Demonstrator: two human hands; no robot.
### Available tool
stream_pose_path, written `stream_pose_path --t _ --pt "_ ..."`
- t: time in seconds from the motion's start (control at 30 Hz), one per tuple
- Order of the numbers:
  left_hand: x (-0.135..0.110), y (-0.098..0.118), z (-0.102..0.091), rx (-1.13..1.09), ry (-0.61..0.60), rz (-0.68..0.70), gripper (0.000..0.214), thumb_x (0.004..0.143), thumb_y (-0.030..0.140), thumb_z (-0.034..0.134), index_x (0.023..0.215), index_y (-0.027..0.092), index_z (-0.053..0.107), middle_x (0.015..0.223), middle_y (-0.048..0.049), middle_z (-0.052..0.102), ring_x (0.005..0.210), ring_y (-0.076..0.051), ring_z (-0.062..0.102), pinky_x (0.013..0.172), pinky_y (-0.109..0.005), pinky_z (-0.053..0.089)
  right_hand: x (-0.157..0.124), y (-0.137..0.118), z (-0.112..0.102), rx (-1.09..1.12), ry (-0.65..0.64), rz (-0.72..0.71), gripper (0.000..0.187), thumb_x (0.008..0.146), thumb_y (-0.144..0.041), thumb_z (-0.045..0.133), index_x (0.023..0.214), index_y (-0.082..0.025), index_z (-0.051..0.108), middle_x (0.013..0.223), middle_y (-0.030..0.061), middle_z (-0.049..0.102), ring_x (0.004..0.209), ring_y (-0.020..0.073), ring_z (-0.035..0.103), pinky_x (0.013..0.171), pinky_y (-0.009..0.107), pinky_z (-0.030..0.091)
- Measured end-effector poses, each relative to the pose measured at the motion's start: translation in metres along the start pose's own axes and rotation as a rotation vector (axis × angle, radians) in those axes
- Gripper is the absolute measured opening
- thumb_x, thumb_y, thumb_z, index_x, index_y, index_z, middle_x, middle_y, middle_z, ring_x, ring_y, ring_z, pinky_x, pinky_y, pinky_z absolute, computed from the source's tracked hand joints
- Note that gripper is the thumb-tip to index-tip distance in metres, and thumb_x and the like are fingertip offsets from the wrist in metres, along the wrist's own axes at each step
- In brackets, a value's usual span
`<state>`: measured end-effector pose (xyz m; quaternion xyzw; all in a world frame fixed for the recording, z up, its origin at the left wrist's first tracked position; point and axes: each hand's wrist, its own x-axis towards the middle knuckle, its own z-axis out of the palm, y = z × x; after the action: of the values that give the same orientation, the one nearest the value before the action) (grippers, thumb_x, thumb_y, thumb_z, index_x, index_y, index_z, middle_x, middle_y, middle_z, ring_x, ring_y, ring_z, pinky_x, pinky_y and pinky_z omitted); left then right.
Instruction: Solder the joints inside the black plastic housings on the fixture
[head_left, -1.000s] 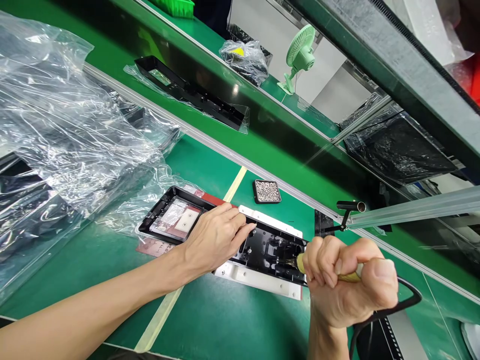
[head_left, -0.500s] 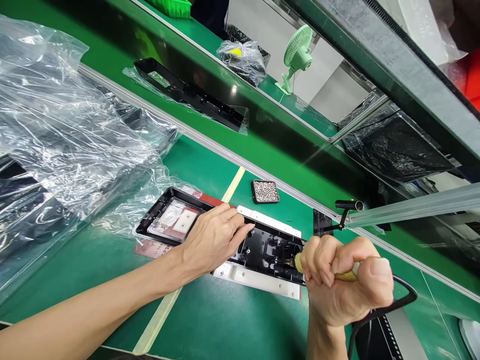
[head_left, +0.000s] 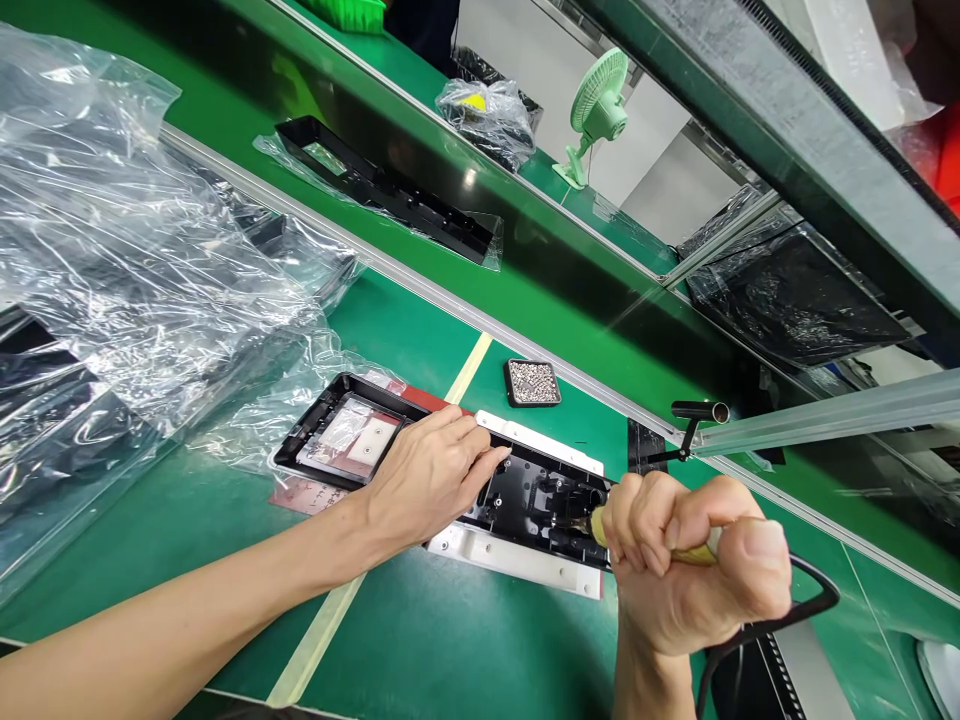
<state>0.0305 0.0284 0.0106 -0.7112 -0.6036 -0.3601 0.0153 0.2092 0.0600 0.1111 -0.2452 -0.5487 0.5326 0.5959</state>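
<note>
A long black plastic housing [head_left: 525,495] lies on a white fixture plate [head_left: 517,558] on the green bench. My left hand [head_left: 431,475] rests flat on the middle of the housing, fingers stretched out and pressing it down. My right hand [head_left: 694,565] is closed in a fist round a yellow-handled corded tool [head_left: 694,553]; its tip touches the housing's right end. A black cable [head_left: 780,620] loops from the tool's back.
A small black tray of screws [head_left: 532,382] sits beyond the housing. Crumpled clear plastic bags [head_left: 135,270] over dark parts fill the left. A second black housing in a bag [head_left: 390,188] lies on the conveyor behind. A green fan [head_left: 596,110] stands far back.
</note>
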Motion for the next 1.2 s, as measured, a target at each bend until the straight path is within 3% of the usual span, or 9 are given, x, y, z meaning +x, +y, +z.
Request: stream_pose_path --t 1.2 --pt "0.0004 -0.0006 0.0000 -0.001 -0.012 0.008 0.032 0.099 0.031 0.052 0.070 0.017 0.057 0.067 -0.0027 0.059 0.068 -0.018 0.050 0.066 -0.034 0.044 -0.0015 0.0021 -0.0006 0.005 -0.027 -0.023 0.033 0.091 -0.037 0.044 0.062 -0.021 0.049 0.042 -0.0062 0.033 0.037 0.0084 0.026 0.036 0.019 0.026"
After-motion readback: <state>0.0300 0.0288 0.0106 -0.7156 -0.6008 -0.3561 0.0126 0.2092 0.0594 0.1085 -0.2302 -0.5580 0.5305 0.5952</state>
